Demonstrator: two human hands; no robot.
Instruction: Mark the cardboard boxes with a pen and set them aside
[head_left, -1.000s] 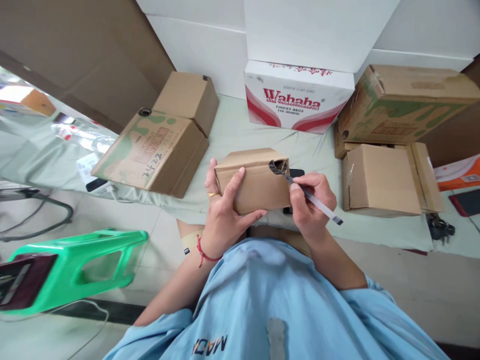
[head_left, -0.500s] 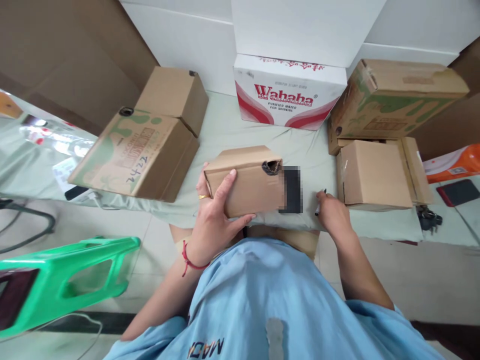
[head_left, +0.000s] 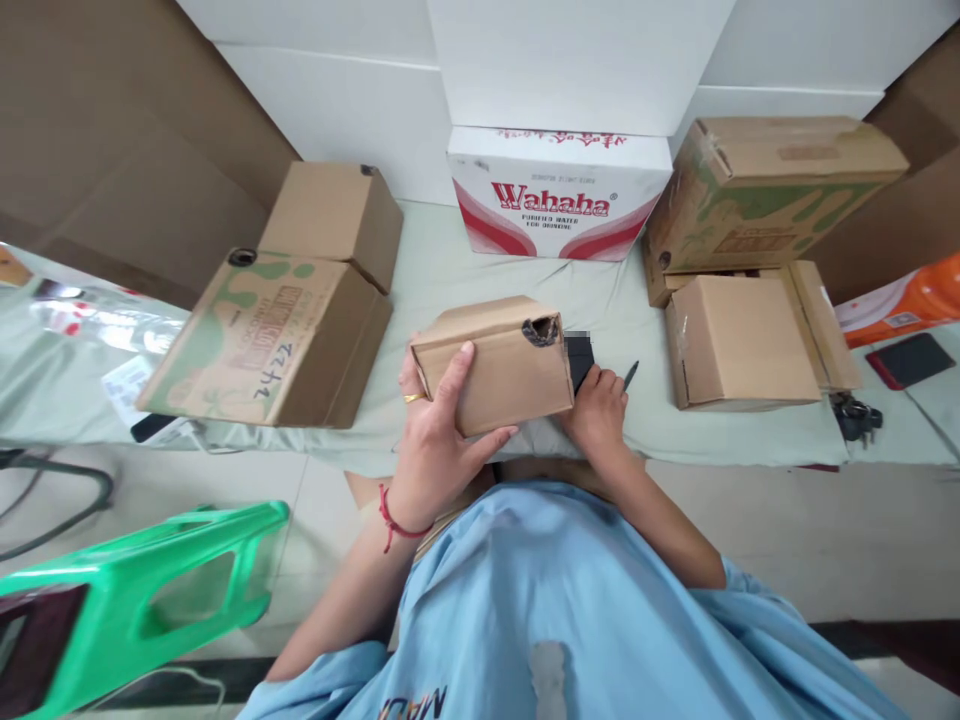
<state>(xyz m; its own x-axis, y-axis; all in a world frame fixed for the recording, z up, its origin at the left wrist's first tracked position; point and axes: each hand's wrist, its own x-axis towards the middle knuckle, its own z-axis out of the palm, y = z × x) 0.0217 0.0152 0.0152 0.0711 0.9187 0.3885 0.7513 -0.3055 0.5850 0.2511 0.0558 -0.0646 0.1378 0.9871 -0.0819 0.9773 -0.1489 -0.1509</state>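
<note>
My left hand (head_left: 442, 420) grips a small brown cardboard box (head_left: 514, 385) by its left end, thumb along the near face. The box is tilted above the cloth, and its upper right corner has a ragged hole edged in black. At the box's right end, my right hand (head_left: 600, 410) has its fingers closed on a black rectangular object (head_left: 580, 360), partly pixelated, so its kind cannot be made out. A dark pen (head_left: 631, 375) lies just right of my right fingers, its lower end close to them.
Brown cartons (head_left: 247, 340) stand at the left, and more boxes (head_left: 742, 340) at the right. A white and red water carton (head_left: 559, 205) is at the back. Keys (head_left: 856, 418) and a phone (head_left: 910, 361) lie far right. A green stool (head_left: 142, 590) stands lower left.
My right hand has moved left from beside the right-hand boxes to the black object. The pen it held is now out on the cloth. My left hand keeps its grip on the box.
</note>
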